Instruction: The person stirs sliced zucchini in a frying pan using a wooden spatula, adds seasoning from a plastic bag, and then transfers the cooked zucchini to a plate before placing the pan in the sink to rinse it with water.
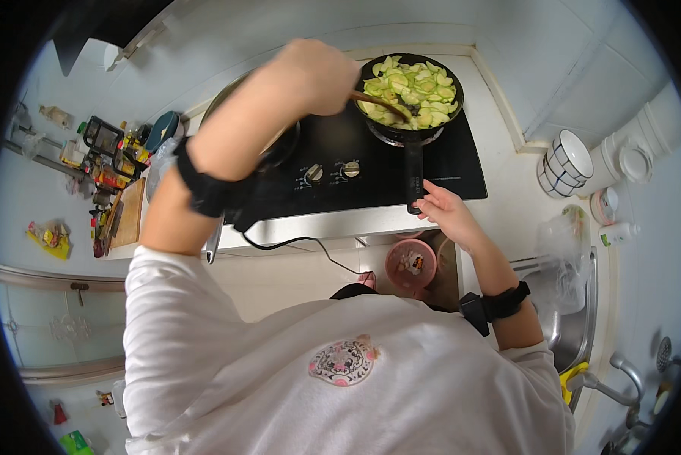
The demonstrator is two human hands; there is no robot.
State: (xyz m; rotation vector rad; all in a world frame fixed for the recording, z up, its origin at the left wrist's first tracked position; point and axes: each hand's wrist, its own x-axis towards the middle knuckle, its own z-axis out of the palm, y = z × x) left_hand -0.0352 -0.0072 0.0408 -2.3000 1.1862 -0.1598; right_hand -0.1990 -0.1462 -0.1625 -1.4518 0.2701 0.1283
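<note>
My left hand (320,77), blurred, is closed around the handle of a brown wooden spatula or spoon (383,103); its far end rests among sliced green squash, likely zucchini (417,85). The slices lie spread in a black frying pan (461,105) on the right burner of a black glass gas hob (332,142). With my right hand (445,213) I grip the end of the pan's black handle (414,165), thumb and fingers around it. A second, larger pan or wok (218,102) sits on the left burner, mostly hidden behind my left forearm.
Stacked bowls (565,162) and a clear plastic bag (562,261) are right of the hob, near a steel sink (562,335). Seasoning bottles and a wooden cutting board (128,213) crowd the left. A pink bin (411,264) stands below; a black cable (286,243) hangs before the counter.
</note>
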